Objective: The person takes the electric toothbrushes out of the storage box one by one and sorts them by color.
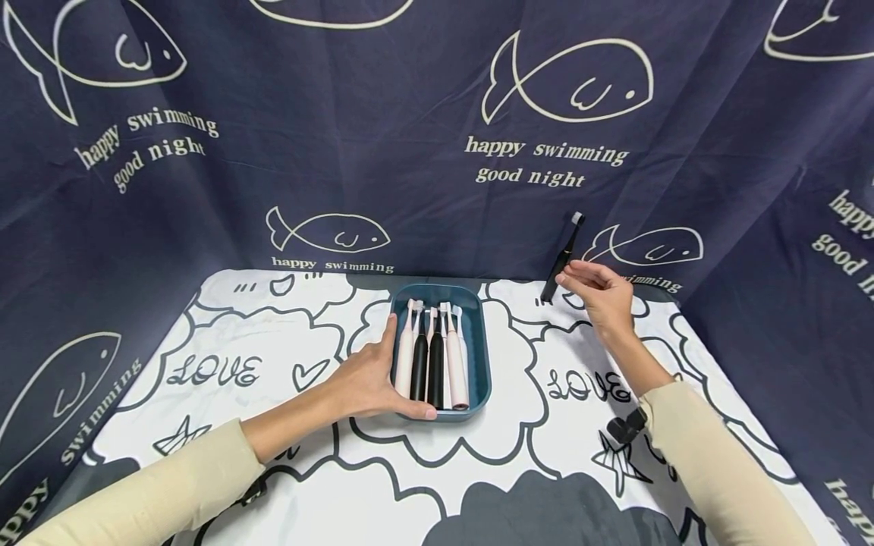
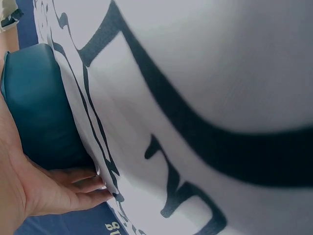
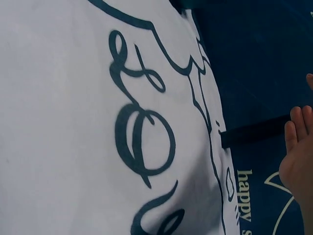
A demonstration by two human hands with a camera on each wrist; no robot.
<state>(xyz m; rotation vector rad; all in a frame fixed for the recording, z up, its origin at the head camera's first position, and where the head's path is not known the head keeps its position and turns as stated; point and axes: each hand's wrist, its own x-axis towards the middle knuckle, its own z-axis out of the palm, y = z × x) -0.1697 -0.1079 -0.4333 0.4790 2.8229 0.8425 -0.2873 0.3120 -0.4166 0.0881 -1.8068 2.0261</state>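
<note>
A dark teal plastic bin [image 1: 485,356] stands on the table with several electric toothbrushes lying in it side by side, heads toward the back: a pale one, black ones [image 1: 435,364] and a pink one [image 1: 455,368] among them. My left hand [image 1: 365,379] rests spread against the bin's near-left corner, thumb along the front rim and fingers extended along the left wall. To the right of the bin, my right hand [image 1: 604,296] pinches a black electric toothbrush [image 1: 558,271] by its handle, held nearly upright with its white bristles on top. The handle's base is close over the table's back edge.
A white cloth with black cartoon print covers the table [image 1: 225,409]. Dark blue curtain [image 1: 437,152] with fish drawings hangs right behind the table and on both sides.
</note>
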